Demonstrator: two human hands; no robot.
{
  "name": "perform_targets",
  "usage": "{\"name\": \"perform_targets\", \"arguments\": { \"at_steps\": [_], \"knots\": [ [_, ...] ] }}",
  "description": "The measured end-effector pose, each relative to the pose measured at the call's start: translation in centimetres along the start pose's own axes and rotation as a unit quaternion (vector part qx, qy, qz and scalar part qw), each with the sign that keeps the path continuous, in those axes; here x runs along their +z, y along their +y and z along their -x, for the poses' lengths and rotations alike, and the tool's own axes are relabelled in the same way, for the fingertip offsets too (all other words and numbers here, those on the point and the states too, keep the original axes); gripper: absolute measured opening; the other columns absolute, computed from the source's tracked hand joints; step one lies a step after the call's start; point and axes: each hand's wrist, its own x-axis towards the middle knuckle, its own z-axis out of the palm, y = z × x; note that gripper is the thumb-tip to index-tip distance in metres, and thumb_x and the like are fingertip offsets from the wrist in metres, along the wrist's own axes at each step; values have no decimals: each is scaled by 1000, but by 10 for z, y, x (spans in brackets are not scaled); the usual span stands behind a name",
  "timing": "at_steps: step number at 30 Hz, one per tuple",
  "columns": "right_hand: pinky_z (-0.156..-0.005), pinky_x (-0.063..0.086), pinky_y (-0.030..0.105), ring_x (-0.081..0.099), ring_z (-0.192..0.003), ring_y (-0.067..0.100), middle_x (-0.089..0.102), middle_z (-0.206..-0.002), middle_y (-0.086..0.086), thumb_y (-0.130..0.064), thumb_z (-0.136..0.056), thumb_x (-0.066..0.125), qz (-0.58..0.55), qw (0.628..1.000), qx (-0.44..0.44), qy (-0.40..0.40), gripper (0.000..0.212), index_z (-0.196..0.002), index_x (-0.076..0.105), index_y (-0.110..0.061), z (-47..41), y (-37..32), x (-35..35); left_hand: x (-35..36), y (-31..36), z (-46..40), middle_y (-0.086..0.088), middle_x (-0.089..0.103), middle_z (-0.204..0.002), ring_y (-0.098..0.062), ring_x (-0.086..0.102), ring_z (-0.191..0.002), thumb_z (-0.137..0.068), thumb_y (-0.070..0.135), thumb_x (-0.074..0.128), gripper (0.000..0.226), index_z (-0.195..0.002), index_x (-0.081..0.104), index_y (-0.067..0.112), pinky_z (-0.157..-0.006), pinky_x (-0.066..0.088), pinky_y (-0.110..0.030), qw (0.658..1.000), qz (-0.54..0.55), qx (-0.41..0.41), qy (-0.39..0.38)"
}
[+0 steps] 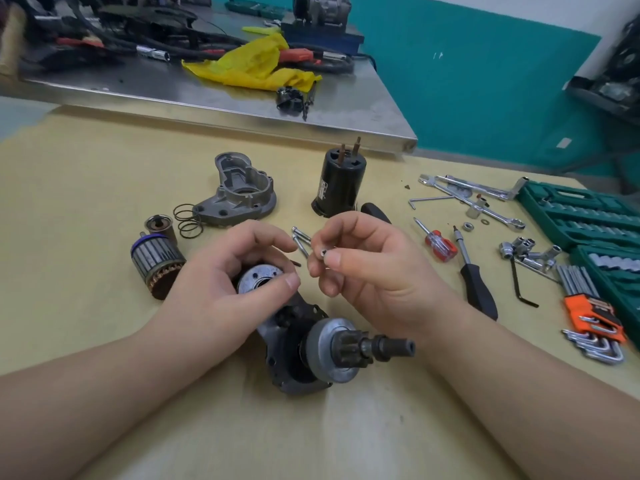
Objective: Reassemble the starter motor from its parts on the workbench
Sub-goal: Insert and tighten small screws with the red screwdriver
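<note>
The partly built starter assembly (322, 348) lies on the yellow bench top, its pinion gear and shaft pointing right. My left hand (239, 268) grips its round metal end (259, 277). Just to the right, my right hand (363, 268) pinches a small metal part (323, 252) between thumb and forefinger. The armature (157, 263) lies to the left, with a small metal cup (159, 226) and a spring (188, 221) behind it. A grey cast housing (239, 192) and the black motor case (339, 183) stand farther back. Long bolts (299, 237) lie between my hands.
To the right lie a red-handled screwdriver (438, 244), a black-handled driver (476, 285), wrenches (478, 199), sockets (523, 251), hex keys in an orange holder (588, 317) and green tool cases (581, 213). A steel table (221, 98) with cables and a yellow rag stands behind.
</note>
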Motion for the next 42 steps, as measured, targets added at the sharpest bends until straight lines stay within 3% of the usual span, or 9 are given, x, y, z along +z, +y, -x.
{"name": "perform_targets", "arguments": {
  "at_steps": [9,13,16,18,22,29,42],
  "knots": [
    [-63,52,27,68,-77,22,62,-87,13,10,-84,63,-19,999,29,1,21,-97,68,-6,0,2,3,-1,1,1,5,80,-91,-5,73,-87,-83,22,80,35,-109,80,46,-80,53,-11,999,-38,36,11],
    [-63,51,27,68,-74,20,63,-83,12,9,-83,64,-18,999,48,2,21,-97,67,-7,-1,3,5,1,3,0,12,83,-96,-1,76,-93,-84,12,90,34,-108,84,36,-82,53,-7,998,-45,38,18],
    [-61,49,25,68,-70,18,64,-79,10,8,-82,64,-14,998,68,7,21,-97,65,-7,0,4,6,2,3,1,15,83,-99,0,77,-97,-80,22,83,26,-104,84,30,-84,55,-9,999,-35,34,20],
    [-60,49,24,67,-68,17,65,-77,9,8,-82,64,-15,997,79,7,20,-96,65,-6,0,4,5,1,2,0,11,84,-99,-5,78,-98,-81,22,91,23,-103,85,26,-85,56,-12,999,-36,31,11],
    [-60,50,22,67,-66,16,67,-76,8,8,-83,64,-22,995,99,0,19,-96,67,-7,1,4,4,0,-1,-1,6,84,-96,-10,79,-96,-82,19,82,19,-100,87,23,-85,56,-15,999,-35,33,3],
    [-58,41,23,63,-65,13,68,-78,3,1,-86,67,-43,991,124,4,20,-89,74,-17,2,3,5,0,-3,-1,6,82,-96,-9,78,-92,-79,18,85,22,-96,80,32,-81,56,-14,999,-12,32,13],
    [-55,43,23,62,-63,14,67,-76,2,-8,-82,76,11,990,137,25,13,-82,76,-21,1,6,4,0,-5,-1,4,81,-91,-10,77,-85,-80,29,88,12,-90,81,32,-76,58,-17,999,-17,38,18]
  ]
}}
